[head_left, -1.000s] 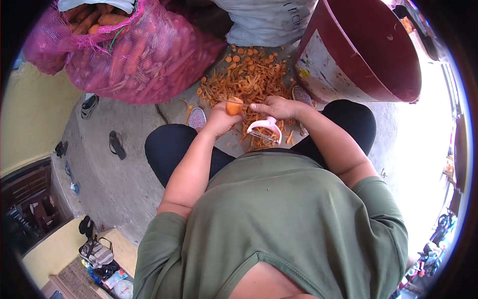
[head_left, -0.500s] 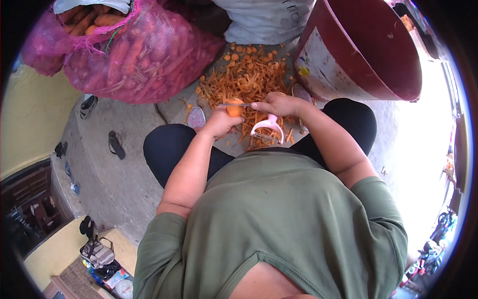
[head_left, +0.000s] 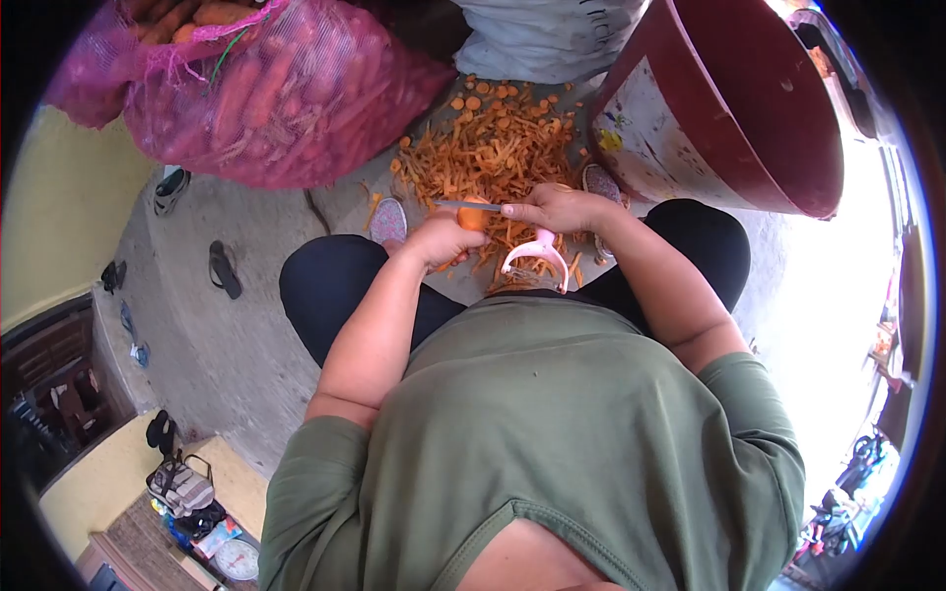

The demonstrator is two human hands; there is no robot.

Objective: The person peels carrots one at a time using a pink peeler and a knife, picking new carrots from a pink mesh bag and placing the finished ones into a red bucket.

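My left hand (head_left: 443, 238) is closed around an orange carrot (head_left: 473, 215), its end facing up. In my right hand (head_left: 564, 210) is a knife, its grey blade (head_left: 463, 205) lying across the carrot's end. A pink Y-shaped peeler (head_left: 540, 253) also hangs from my right hand, with its head toward my body. The knife's handle is hidden in my fingers. Under and beyond both hands lies a heap of carrot peelings (head_left: 483, 148), with round carrot slices (head_left: 473, 102) at its far side.
A pink mesh sack (head_left: 286, 108) full of carrots stands at the far left. White sack (head_left: 552, 44) is at the back. To the right, a large dark red bucket (head_left: 631, 128) leans toward me. A sandal (head_left: 225, 269) lies on the concrete floor (head_left: 217, 345) at left.
The view has shifted slightly, moving the sacks and bucket a little. The knife still lies across the carrot's end, and the peeler hangs at a slightly different angle.
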